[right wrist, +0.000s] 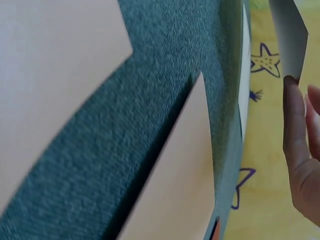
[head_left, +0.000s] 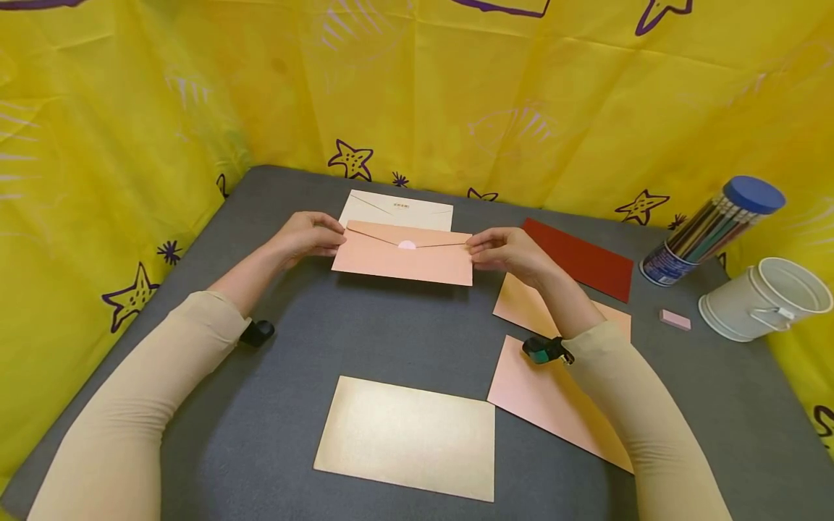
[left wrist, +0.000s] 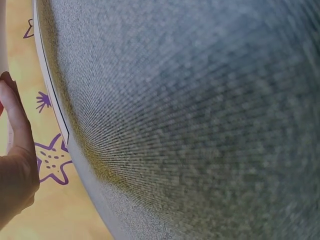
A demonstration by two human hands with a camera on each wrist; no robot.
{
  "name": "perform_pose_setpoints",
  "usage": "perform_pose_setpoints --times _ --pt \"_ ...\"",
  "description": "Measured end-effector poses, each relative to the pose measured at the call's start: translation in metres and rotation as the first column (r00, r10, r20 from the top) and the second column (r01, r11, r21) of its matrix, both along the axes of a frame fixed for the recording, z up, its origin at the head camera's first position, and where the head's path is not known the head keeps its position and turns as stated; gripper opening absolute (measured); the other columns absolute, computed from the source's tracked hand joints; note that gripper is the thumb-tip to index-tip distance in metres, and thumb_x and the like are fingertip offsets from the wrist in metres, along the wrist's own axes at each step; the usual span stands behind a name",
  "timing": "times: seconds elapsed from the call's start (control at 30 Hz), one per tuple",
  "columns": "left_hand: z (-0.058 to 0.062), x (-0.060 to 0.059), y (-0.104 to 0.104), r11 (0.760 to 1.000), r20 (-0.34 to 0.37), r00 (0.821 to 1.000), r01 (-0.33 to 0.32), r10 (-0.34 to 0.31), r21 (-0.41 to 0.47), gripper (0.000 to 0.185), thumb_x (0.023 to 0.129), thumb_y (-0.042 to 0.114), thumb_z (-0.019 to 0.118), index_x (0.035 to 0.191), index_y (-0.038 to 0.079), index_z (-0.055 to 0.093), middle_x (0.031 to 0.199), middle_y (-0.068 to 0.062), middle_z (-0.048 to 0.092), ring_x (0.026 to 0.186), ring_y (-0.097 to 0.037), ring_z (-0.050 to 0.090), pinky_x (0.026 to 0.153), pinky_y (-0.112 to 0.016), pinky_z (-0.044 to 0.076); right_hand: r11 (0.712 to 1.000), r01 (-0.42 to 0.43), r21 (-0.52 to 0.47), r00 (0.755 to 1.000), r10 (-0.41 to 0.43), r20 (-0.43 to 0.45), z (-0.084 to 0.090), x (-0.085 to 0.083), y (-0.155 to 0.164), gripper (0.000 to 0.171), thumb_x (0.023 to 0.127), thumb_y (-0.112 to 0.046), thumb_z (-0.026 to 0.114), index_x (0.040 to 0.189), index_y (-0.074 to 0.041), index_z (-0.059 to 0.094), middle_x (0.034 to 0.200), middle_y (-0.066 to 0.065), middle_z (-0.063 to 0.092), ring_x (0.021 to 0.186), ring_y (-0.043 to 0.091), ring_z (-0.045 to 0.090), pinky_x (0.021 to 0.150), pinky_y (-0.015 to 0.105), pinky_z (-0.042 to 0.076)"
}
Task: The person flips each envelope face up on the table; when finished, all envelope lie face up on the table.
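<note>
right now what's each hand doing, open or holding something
Left hand: holding the peach envelope by its left end.
Right hand: holding the same envelope by its right end.

You face six envelope-shaped papers (head_left: 391, 262) (two showing flaps (head_left: 405, 234)) and, at right, one pencil tub (head_left: 710, 230), one eraser (head_left: 675, 320) and one white pot (head_left: 746, 300).

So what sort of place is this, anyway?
Probably a staged stationery workspace: a grey desk with yellow printed fabric behind it and on both sides, plus a peach envelope and a tub of pencils.
</note>
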State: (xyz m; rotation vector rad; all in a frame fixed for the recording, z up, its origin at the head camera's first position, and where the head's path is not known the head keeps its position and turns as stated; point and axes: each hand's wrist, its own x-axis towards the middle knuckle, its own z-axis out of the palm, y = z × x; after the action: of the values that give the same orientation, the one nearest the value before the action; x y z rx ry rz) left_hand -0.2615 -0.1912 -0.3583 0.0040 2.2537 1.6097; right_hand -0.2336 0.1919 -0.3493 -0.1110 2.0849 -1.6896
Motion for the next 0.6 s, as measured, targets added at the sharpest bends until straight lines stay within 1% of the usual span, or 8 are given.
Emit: perform_pose_setpoints --times 0.1,0.17,0.27,0.37,0.4,0.47,0.53,0.6 --pt "0.002 -0.001 -0.001 1.000 0.024 1.000 -0.001 0.001 -0.019 0.045 0.091 0.009 0.069 0.129 -0.006 0.051 0.092 0.003 0.064 0.071 -0.004 0.066 0.073 -0.021 0.061 1.000 -0.006 0.030 1.000 0.006 0.004 0.000 0.001 -0.004 0.039 0.092 0.003 0.063 0.128 0.008 0.051 0.100 0.003 0.060 0.083 0.009 0.066 0.086 0.028 0.061" --pt "0.004 -0.001 -0.003 0.999 0.034 0.999 0.007 -0.006 -0.039 0.049 0.091 0.009 0.068 0.134 -0.005 0.049 0.096 0.000 0.064 0.071 -0.004 0.066 0.073 -0.021 0.061 1.000 0.001 0.029 1.000 -0.002 0.018 0.000 0.002 -0.008 0.042 0.092 0.004 0.061 0.131 0.008 0.046 0.105 0.006 0.056 0.082 0.009 0.066 0.083 0.026 0.061" --pt "0.005 -0.002 -0.006 0.997 0.047 0.998 0.033 -0.030 -0.071 0.052 0.092 0.010 0.067 0.139 -0.003 0.049 0.110 -0.008 0.063 0.073 -0.003 0.066 0.075 -0.022 0.061 1.000 0.011 0.016 0.998 -0.011 0.055 0.000 0.003 -0.013 0.048 0.094 0.005 0.058 0.137 0.010 0.038 0.114 0.012 0.051 0.083 0.009 0.066 0.080 0.024 0.061" --pt "0.005 -0.003 -0.011 0.993 0.059 0.996 0.068 -0.062 -0.095 0.052 0.094 0.010 0.066 0.140 -0.005 0.048 0.126 -0.018 0.058 0.075 -0.002 0.066 0.078 -0.023 0.061 1.000 -0.002 0.010 0.996 0.001 0.085 0.001 0.005 -0.016 0.053 0.095 0.003 0.056 0.143 0.010 0.033 0.126 0.020 0.049 0.085 0.008 0.066 0.081 0.023 0.061" --pt "0.004 -0.003 -0.013 0.992 0.061 0.995 0.079 -0.073 -0.098 0.052 0.094 0.010 0.065 0.140 -0.006 0.048 0.129 -0.020 0.056 0.076 -0.002 0.066 0.078 -0.023 0.061 1.000 -0.009 0.008 0.996 0.009 0.090 0.001 0.005 -0.017 0.054 0.096 0.003 0.055 0.144 0.010 0.033 0.131 0.022 0.049 0.086 0.008 0.067 0.082 0.024 0.061" --pt "0.003 -0.004 -0.017 0.990 0.062 0.994 0.091 -0.085 -0.106 0.052 0.094 0.010 0.065 0.139 -0.008 0.048 0.129 -0.020 0.057 0.076 -0.001 0.067 0.078 -0.023 0.061 1.000 -0.028 0.003 0.995 0.027 0.091 0.001 0.007 -0.019 0.053 0.097 0.001 0.053 0.146 0.010 0.033 0.137 0.026 0.047 0.087 0.008 0.067 0.086 0.025 0.060" --pt "0.001 -0.006 -0.020 0.990 0.063 0.994 0.093 -0.087 -0.105 0.051 0.094 0.009 0.066 0.138 -0.010 0.049 0.120 -0.017 0.062 0.076 -0.002 0.067 0.076 -0.022 0.061 0.999 -0.043 -0.002 0.995 0.043 0.091 0.001 0.009 -0.022 0.053 0.098 -0.001 0.052 0.146 0.010 0.033 0.140 0.028 0.047 0.089 0.008 0.067 0.090 0.027 0.059" --pt "0.001 -0.007 -0.023 0.990 0.065 0.995 0.088 -0.081 -0.107 0.050 0.093 0.008 0.066 0.136 -0.011 0.049 0.109 -0.010 0.065 0.075 -0.003 0.068 0.075 -0.022 0.061 0.999 -0.054 0.001 0.994 0.054 0.092 0.001 0.010 -0.025 0.053 0.099 -0.003 0.052 0.147 0.009 0.033 0.142 0.028 0.047 0.091 0.008 0.067 0.094 0.029 0.058"
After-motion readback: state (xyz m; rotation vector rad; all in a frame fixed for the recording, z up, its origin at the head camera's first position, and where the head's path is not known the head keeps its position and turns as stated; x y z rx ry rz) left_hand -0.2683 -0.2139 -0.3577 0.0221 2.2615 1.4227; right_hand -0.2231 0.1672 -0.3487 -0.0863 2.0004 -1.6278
